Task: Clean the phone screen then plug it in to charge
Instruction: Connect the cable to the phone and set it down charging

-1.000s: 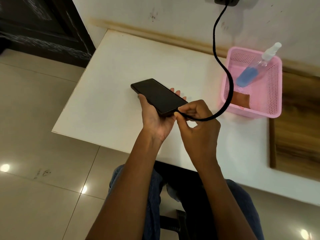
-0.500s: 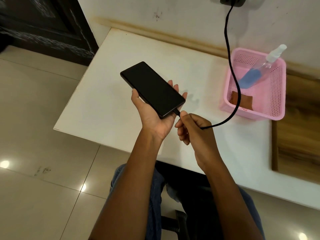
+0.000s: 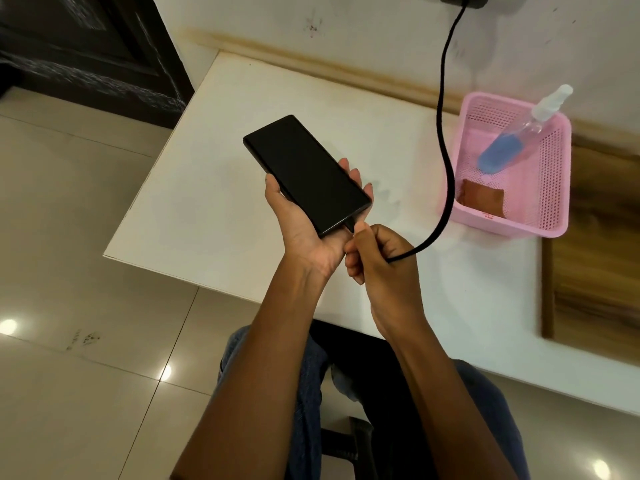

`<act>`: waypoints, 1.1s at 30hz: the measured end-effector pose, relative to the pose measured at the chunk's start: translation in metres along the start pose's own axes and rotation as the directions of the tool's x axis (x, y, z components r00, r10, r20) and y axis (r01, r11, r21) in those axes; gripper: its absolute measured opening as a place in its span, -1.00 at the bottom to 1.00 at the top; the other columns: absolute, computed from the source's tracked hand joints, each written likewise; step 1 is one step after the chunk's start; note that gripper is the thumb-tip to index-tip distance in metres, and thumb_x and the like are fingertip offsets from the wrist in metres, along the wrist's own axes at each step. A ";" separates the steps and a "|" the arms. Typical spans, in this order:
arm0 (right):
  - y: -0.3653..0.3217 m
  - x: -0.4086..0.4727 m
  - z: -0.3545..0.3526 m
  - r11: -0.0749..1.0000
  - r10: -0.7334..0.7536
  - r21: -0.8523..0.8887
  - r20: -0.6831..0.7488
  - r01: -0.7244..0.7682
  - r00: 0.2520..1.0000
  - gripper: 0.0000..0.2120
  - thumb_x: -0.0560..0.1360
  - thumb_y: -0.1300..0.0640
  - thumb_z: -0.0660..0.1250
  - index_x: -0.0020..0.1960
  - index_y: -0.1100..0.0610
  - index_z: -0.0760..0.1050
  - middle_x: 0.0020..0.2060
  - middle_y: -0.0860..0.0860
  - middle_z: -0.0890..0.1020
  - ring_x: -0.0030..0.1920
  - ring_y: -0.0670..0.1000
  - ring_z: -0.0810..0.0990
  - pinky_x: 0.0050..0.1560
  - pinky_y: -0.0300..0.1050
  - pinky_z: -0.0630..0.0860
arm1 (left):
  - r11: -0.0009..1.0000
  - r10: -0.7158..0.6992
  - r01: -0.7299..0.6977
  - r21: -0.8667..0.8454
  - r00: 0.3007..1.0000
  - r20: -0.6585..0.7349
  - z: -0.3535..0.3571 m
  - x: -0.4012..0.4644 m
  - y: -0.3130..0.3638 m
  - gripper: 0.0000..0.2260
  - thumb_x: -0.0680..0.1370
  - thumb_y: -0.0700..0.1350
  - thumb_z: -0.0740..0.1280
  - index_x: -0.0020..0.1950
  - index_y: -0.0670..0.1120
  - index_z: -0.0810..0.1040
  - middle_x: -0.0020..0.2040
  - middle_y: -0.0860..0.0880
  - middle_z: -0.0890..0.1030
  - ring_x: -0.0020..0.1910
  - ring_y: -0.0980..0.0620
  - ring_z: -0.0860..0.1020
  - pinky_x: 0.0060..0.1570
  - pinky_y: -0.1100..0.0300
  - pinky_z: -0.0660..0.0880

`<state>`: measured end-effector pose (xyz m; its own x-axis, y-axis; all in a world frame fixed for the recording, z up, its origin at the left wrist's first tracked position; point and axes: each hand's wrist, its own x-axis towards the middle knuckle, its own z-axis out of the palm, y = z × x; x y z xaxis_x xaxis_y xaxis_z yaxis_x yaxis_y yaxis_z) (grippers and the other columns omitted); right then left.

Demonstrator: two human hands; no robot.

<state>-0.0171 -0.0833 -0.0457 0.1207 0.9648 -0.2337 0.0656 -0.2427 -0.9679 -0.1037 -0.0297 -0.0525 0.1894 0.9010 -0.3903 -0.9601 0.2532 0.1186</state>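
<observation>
While the left hand [image 3: 304, 230] is cradling the slim, slippery phone [image 3: 306, 174] by its edges, the right hand [image 3: 375, 252] fingers are pinching the stiff cable [image 3: 445, 140] plug at its 5 o'clock end.

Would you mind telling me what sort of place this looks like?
Probably a room in a home: a white table against a wall, a glossy tiled floor, and a charger cable running from a wall socket.

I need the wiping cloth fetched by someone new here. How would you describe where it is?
Look at the white table against the wall, then the pink basket at its far right. The cloth lies flat in the basket's near corner. It is small, brown and folded, unlike the clear spray bottle of blue liquid leaning beside it.
</observation>
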 end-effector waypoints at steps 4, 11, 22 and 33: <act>0.001 0.001 0.001 1.000 -0.010 -0.010 -0.009 0.010 1.000 -0.66 0.58 0.13 0.21 -0.35 0.15 0.49 -0.55 -0.10 0.53 -0.48 -0.18 0.49 -0.45 -0.41 0.42 | 1.000 -0.002 0.002 0.000 1.000 -0.005 0.002 -0.001 0.000 -0.39 0.49 0.34 0.09 0.24 -0.16 0.39 -0.01 -0.15 0.55 -0.08 -0.09 0.54 0.01 -0.02 0.52; -0.008 0.002 -0.004 0.996 0.029 -0.082 -0.002 -0.029 1.000 -0.68 0.53 0.03 0.28 -0.38 0.08 0.52 -0.54 -0.07 0.55 -0.49 -0.15 0.51 -0.45 -0.39 0.44 | 0.998 -0.019 0.019 -0.058 1.000 -0.001 0.002 -0.003 0.003 -0.35 0.49 0.31 0.17 0.39 -0.13 0.40 0.12 -0.17 0.56 0.05 -0.14 0.56 0.11 -0.07 0.51; -0.075 0.015 -0.077 0.998 0.025 0.053 -0.156 -0.016 0.987 -0.41 0.21 -0.31 0.37 0.02 0.10 0.59 -0.28 0.13 0.71 -0.25 0.12 0.68 -0.26 -0.06 0.60 | 0.994 -0.038 0.037 -0.102 0.999 -0.008 -0.012 0.008 0.000 -0.41 0.44 0.31 0.24 0.25 -0.11 0.56 0.15 -0.20 0.62 0.04 -0.20 0.62 0.07 -0.12 0.53; -0.145 0.152 -0.049 0.889 -0.307 -0.429 -0.302 0.159 0.903 -0.63 0.50 0.03 0.26 -0.25 0.34 0.56 -0.32 0.21 0.66 -0.28 0.18 0.66 -0.10 0.11 0.62 | 0.993 -0.040 0.040 -0.111 0.999 0.000 -0.019 0.010 0.000 -0.42 0.43 0.31 0.24 0.22 -0.10 0.59 0.15 -0.21 0.62 0.06 -0.21 0.63 0.06 -0.14 0.53</act>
<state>0.0406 0.0934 0.0632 0.3876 0.9147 0.1143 0.5027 -0.1059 -0.8579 -0.1060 -0.0270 -0.0735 0.2276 0.8900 -0.3950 -0.9687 0.2483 0.0012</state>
